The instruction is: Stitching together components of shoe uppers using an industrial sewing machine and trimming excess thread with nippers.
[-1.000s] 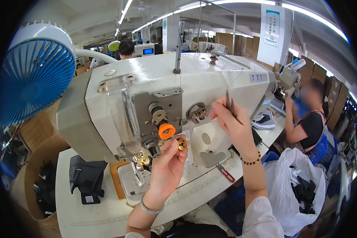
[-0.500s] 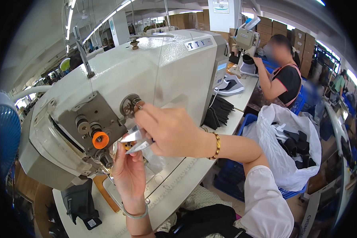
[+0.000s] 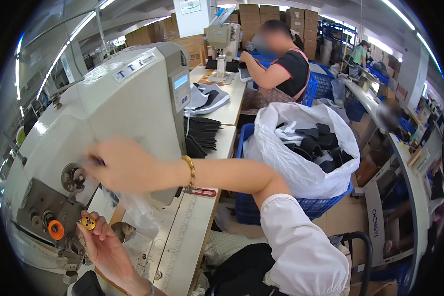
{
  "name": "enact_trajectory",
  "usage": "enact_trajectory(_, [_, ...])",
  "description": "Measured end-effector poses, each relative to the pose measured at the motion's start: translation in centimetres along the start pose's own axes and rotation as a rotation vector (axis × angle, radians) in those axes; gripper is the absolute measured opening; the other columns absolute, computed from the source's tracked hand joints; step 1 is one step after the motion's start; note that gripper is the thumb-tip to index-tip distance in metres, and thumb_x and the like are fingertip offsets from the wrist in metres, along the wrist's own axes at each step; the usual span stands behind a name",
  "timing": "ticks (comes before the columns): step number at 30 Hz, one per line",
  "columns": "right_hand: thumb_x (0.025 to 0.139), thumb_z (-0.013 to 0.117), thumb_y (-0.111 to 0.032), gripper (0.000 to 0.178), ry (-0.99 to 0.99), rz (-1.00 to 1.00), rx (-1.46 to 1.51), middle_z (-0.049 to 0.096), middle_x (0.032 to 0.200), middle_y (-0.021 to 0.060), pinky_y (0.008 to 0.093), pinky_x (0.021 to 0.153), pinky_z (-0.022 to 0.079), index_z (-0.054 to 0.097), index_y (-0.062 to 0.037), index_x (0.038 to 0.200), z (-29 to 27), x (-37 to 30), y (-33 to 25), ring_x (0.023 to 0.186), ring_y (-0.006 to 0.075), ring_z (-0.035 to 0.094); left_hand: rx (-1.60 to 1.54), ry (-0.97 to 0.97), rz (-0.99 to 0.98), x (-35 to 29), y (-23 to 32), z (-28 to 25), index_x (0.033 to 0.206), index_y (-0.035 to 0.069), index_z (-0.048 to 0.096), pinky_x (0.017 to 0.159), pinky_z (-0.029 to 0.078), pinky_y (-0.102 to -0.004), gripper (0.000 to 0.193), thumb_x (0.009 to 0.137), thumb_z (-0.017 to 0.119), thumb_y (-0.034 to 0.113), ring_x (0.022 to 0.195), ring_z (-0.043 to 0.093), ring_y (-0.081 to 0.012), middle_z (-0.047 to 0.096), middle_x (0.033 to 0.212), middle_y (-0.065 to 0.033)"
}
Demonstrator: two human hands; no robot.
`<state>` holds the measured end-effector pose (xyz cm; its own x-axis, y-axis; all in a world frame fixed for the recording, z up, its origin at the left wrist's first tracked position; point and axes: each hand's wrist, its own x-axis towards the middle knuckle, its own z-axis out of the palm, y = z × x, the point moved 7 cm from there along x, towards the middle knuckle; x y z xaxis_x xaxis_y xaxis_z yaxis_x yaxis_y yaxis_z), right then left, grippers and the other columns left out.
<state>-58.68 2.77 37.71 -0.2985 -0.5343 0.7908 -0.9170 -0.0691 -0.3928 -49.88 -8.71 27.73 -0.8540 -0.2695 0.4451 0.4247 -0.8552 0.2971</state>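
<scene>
Between the thumb and fingers of my left hand (image 3: pixel 103 246) is a small gold-coloured bobbin (image 3: pixel 88 222), round and pierced with holes. My right hand (image 3: pixel 128 165) is smeared by motion beside the round metal winder (image 3: pixel 74 177) on the sewing machine (image 3: pixel 118 108). Something dark shows at its fingertips, too blurred to name. Below the winder, an orange cup-shaped knob (image 3: pixel 56 229) sticks out of the machine's face plate. A red-handled tool (image 3: pixel 200 192) lies on the machine table (image 3: pixel 175 246), below my right wrist.
Dark strips (image 3: pixel 202 133) and grey-white shoe uppers (image 3: pixel 207 101) lie beyond the machine. On the right, a white sack (image 3: pixel 301 180) of dark and grey pieces stands in a blue crate (image 3: pixel 301 209). A co-worker (image 3: pixel 286 74) sits at another machine.
My view has swung to the right. The silver-bladed snips no longer show in my right hand. The gold bobbin in my left hand is now plainly visible, and that hand is farther below the right.
</scene>
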Motion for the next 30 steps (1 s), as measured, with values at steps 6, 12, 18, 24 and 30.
enact_trajectory(6, [0.072,0.057,-0.012,0.013,0.023,-0.198,-0.236,0.059,0.069,0.012,0.0365,0.055,0.044,0.056,-0.003,0.081,2.7,-2.1,-2.5,0.061,0.0291,0.058,0.079,0.012,0.091,-0.2,0.9,-0.8,0.117,-0.008,0.039,0.068,0.038,-0.0222,0.03,0.096,0.043,0.012,0.078,0.038,-0.0125,0.04,0.095,-0.0106])
enact_trajectory(12, [0.074,0.058,-0.013,0.013,0.015,0.012,0.067,0.061,0.076,0.0131,0.0386,0.055,0.046,0.056,-0.0025,0.082,1.1,0.1,-0.9,0.06,0.0279,0.057,0.056,-0.029,0.057,-0.1,0.7,-0.4,0.118,-0.009,0.041,0.07,0.039,-0.0229,0.031,0.095,0.045,0.012,0.078,0.039,-0.013,0.045,0.098,-0.0099])
enact_trajectory(18, [0.081,0.057,-0.015,0.013,0.107,-0.153,-0.138,0.06,0.074,0.0117,0.0277,0.051,0.041,0.056,-0.0027,0.078,1.4,-2.3,-0.7,0.059,0.0225,0.056,0.083,0.143,0.086,-0.7,-0.2,0.1,0.108,-0.007,0.047,0.064,0.042,-0.0211,0.024,0.095,0.046,0.013,0.073,0.044,-0.0126,0.049,0.096,-0.013])
enact_trajectory(24, [0.076,0.057,-0.002,0.007,0.086,-0.149,0.003,0.053,0.068,0.0068,0.027,0.049,0.041,0.055,-0.0043,0.083,2.1,-0.9,-2.8,0.051,0.0199,0.051,0.125,0.136,0.088,-0.7,0.3,-0.1,0.111,-0.006,0.05,0.066,0.041,-0.0201,0.027,0.094,0.048,0.015,0.075,0.047,-0.0106,0.054,0.095,-0.0084])
enact_trajectory(30, [0.073,0.058,-0.001,0.013,0.098,-0.076,-0.088,0.054,0.066,0.0061,0.0284,0.049,0.041,0.056,-0.0073,0.084,0.1,-1.0,-0.1,0.051,0.0178,0.053,0.193,0.162,0.082,-0.4,-0.1,-0.2,0.109,-0.006,0.051,0.067,0.04,-0.0208,0.029,0.093,0.052,0.019,0.073,0.047,-0.0098,0.053,0.092,-0.0088])
